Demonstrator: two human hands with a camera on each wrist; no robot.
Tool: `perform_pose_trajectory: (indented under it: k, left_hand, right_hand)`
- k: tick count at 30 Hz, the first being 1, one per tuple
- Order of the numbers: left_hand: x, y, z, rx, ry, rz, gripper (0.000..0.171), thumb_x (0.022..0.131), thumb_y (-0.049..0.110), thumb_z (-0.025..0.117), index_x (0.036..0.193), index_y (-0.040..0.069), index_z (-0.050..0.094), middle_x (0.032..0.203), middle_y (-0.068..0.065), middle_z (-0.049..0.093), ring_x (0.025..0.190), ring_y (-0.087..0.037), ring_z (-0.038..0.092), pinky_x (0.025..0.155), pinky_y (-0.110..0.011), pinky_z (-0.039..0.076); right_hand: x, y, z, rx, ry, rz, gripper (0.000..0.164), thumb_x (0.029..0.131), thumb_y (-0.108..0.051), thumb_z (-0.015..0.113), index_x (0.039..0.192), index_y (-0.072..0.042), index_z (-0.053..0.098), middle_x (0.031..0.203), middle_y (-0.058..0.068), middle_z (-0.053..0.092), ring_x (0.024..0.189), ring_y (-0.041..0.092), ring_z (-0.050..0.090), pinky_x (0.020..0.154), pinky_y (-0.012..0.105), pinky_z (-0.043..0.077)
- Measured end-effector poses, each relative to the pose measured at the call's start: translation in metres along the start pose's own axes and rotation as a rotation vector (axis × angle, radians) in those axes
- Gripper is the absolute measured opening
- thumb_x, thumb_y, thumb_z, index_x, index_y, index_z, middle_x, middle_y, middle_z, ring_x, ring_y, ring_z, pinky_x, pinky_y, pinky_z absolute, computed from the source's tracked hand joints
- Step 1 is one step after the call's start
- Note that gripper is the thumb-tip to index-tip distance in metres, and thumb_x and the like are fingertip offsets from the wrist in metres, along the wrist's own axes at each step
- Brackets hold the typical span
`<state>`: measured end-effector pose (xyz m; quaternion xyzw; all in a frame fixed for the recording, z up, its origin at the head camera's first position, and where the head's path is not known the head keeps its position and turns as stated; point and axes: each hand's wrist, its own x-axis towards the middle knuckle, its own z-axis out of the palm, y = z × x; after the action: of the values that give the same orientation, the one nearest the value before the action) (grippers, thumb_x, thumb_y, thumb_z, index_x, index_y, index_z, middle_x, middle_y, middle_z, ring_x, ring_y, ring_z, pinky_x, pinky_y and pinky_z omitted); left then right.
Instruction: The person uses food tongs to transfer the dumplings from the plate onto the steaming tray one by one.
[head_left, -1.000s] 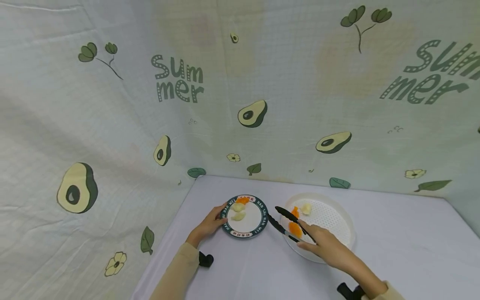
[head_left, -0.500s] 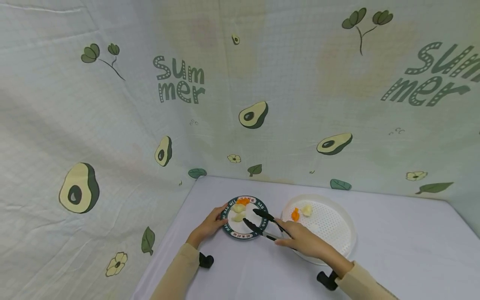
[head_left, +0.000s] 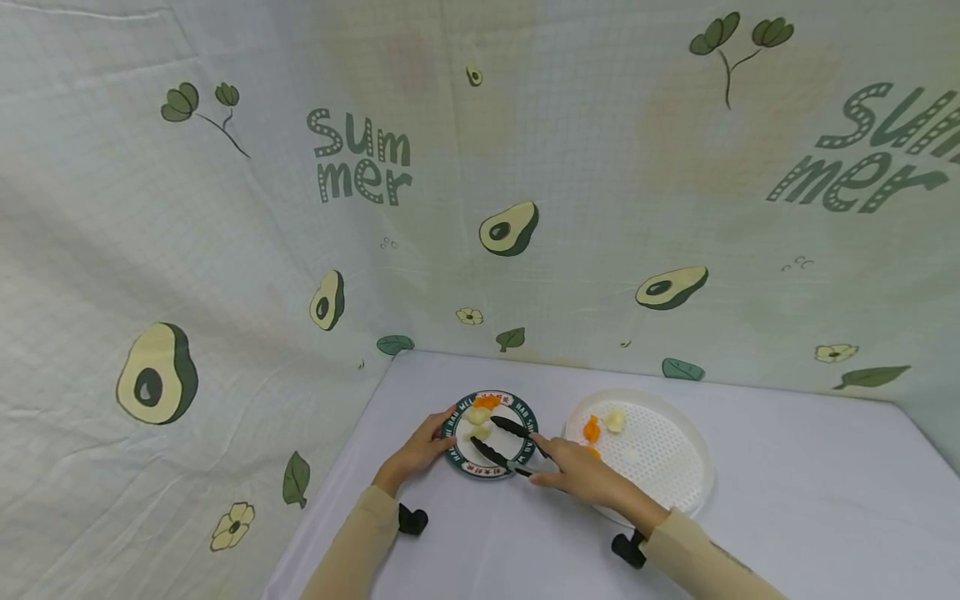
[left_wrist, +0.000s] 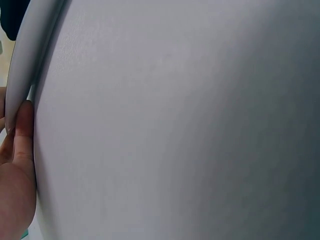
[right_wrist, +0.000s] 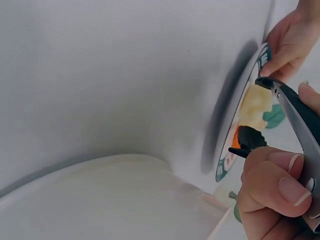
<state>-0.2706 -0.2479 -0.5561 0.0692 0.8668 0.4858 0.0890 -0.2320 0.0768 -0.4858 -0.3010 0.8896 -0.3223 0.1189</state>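
My left hand point(head_left: 422, 450) grips the left rim of a small round plate point(head_left: 483, 470) with a dark green lettered border. In the left wrist view its fingers point(left_wrist: 24, 131) reach under the rim. Two pale yellow food pieces point(head_left: 477, 414) and an orange one point(head_left: 487, 402) lie on the plate. My right hand point(head_left: 577, 473) holds black-tipped metal tongs point(head_left: 510, 426), their two arms spread over the plate. The lower tip overlaps the nearer yellow piece in the head view. In the right wrist view, fingers and thumb wrap the tongs point(right_wrist: 298, 117), with nothing pinched between the tips.
Right of the plate sits a large round white tray point(head_left: 703, 475) with a dotted base. It holds a pale yellow piece point(head_left: 615, 420) and an orange piece point(head_left: 592, 429); another orange bit point(head_left: 593, 452) shows behind my right hand. A printed cloth point(head_left: 585, 167) hangs behind the white table point(head_left: 810, 492).
My right hand has carried the spread tongs leftward from over the white tray to over the plate. The left hand and plate stay in place.
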Motion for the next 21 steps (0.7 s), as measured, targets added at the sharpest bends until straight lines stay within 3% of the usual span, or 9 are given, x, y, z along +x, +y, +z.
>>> perform_pose_trajectory:
  k: [8, 16, 21]
  left_hand:
    - [-0.0002, 0.0017, 0.0003, -0.006, -0.001, -0.004, 0.062, 0.101, 0.013, 0.058, 0.157, 0.011, 0.032, 0.153, -0.023, 0.034, 0.142, -0.041, 0.029, 0.115, -0.057, 0.022]
    - [-0.002, 0.0033, 0.0008, -0.017, 0.002, -0.005, 0.061, 0.101, 0.012, 0.058, 0.157, 0.01, 0.032, 0.152, -0.023, 0.034, 0.142, -0.04, 0.03, 0.116, -0.057, 0.022]
    - [-0.0019, 0.0033, 0.0005, -0.013, 0.0, 0.008, 0.061, 0.101, 0.012, 0.058, 0.156, 0.009, 0.032, 0.152, -0.023, 0.035, 0.141, -0.041, 0.03, 0.115, -0.057, 0.023]
  right_hand:
    - [0.0083, 0.001, 0.0051, -0.012, -0.034, -0.012, 0.069, 0.095, -0.032, 0.069, 0.147, 0.005, 0.043, 0.134, 0.028, 0.056, 0.114, 0.034, 0.059, 0.094, 0.051, 0.05]
    - [0.0083, -0.0023, 0.0062, -0.034, -0.031, 0.004, 0.065, 0.094, -0.028, 0.07, 0.145, 0.004, 0.047, 0.133, 0.028, 0.056, 0.12, 0.039, 0.057, 0.096, 0.054, 0.048]
    - [0.0089, -0.0043, 0.0082, -0.086, -0.014, 0.016, 0.061, 0.094, -0.026, 0.07, 0.145, 0.0, 0.05, 0.128, 0.024, 0.061, 0.11, 0.032, 0.062, 0.091, 0.049, 0.052]
